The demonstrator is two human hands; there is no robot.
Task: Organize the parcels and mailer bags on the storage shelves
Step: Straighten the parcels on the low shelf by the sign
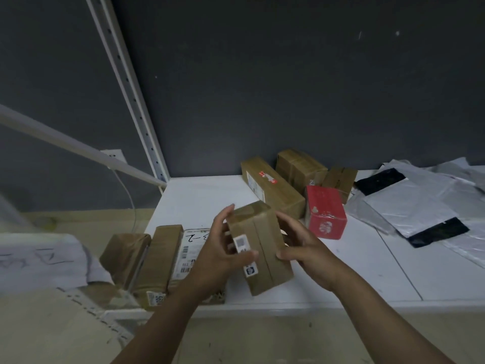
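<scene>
You hold a brown taped parcel (262, 248) between both hands, above the front part of the white shelf (199, 200). Your left hand (217, 250) grips its left side: the thumb lies across the top face by a small white label, and the fingers curl round the far edge. Your right hand (304, 245) clasps the right side, thumb tip pressed on the top face beside the tape seam. The parcel runs lengthwise away from you, its far end leaning a little to the left.

Just beyond your right hand stands a red box (325, 214), and next to that, straight ahead of the grip, a long brown box (273, 185) with a red sticker. Behind these sit two more brown boxes (301, 166) near the dark wall. Well to the right of the grip, grey and white mailer bags (409, 200) lie overlapping. Under your left wrist is a labelled parcel (193, 248) with handwriting, and left of it two brown wrapped parcels (160, 264) stand side by side at the shelf's front corner
</scene>
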